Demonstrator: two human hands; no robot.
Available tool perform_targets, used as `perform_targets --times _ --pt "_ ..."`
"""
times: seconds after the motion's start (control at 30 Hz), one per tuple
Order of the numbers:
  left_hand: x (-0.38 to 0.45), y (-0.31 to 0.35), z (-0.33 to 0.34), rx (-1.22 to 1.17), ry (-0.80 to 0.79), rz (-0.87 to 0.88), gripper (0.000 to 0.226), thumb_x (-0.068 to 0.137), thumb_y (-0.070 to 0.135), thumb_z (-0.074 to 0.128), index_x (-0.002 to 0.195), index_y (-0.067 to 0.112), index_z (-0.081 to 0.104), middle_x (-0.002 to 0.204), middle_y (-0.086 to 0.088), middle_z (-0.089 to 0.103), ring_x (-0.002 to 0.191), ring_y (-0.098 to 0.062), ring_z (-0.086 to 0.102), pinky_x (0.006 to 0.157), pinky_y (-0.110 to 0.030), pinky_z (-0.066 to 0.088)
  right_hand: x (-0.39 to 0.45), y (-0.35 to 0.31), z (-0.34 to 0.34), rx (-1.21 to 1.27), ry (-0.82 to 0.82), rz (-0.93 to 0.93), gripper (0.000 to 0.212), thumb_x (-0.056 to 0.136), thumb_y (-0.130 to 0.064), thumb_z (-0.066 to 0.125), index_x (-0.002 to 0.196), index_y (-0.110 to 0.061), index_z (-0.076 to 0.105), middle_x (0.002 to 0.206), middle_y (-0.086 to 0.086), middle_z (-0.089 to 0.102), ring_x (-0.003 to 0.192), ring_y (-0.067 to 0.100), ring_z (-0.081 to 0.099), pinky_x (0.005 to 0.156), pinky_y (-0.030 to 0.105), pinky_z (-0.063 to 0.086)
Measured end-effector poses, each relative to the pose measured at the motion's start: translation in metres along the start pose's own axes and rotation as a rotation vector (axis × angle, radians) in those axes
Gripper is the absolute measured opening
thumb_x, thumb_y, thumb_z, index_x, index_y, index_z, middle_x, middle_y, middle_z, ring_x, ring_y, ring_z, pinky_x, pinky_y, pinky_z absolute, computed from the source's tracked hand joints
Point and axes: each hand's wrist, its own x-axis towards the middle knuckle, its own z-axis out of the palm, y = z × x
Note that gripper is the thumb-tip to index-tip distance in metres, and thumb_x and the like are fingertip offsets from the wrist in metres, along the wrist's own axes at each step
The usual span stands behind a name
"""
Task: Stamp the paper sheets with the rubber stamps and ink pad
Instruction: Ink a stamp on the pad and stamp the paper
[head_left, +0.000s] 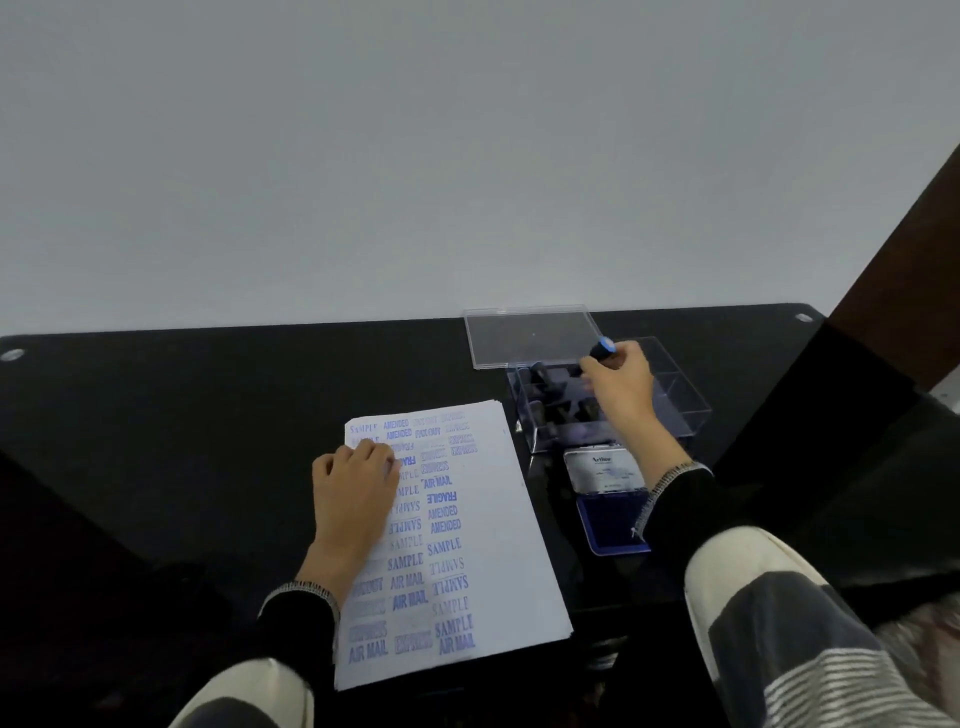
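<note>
The left hand (353, 499) covers several prints on the sheet (467, 519) — those under its fingers cannot be read. The stamp (602, 351) shows only its blue end past the right hand's (618, 384) fingertips — its face is hidden.

Count on the surface (208, 415): one stack of paper sheets (498, 519) (sheet number not resolvable), one open ink pad (610, 512), one clear box (675, 395) with one detached lid (530, 335), one stamp (602, 351) lifted, others inside uncountable. Two hands: left hand (353, 493), right hand (621, 379).
</note>
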Motion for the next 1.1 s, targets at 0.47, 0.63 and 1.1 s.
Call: perform_targets --times 0.47,0.63,1.1 --pt "-0.049 0.141 0.002 -0.559 -0.273 0.411 0.055 0.092 0.054 0.051 0.139 0.026 0.046 0.144 0.011 0.044 0.136 -0.010 0.031 0.109 -0.019 0.015 -0.090 0.066 -0.100 -0.331 -0.028 -0.187 0.022 0.091 -0.010 0.061 0.099 -0.022 0.043 0.086 0.008 0.059 0.070 0.021 0.057 0.062 0.021 0.044" --pt "-0.053 0.143 0.018 -0.470 -0.342 0.404 0.076 0.083 0.074 0.031 0.146 0.031 0.036 0.152 0.014 0.033 0.143 -0.007 0.019 0.118 -0.029 0.010 -0.096 0.070 -0.099 -0.467 -0.158 -0.228 0.023 0.094 -0.011 0.057 0.102 -0.024 0.040 0.087 0.008 0.059 0.074 0.024 0.059 0.067 0.039 0.049" --pt "-0.057 0.141 0.024 -0.462 -0.321 0.393 0.077 0.081 0.078 0.019 0.145 0.038 0.035 0.151 0.018 0.033 0.142 -0.004 0.017 0.118 -0.028 0.005 -0.104 0.085 -0.082 -0.612 -0.195 -0.284 0.022 0.093 -0.007 0.055 0.096 -0.019 0.037 0.097 0.002 0.057 0.082 0.022 0.060 0.069 0.042 0.054"
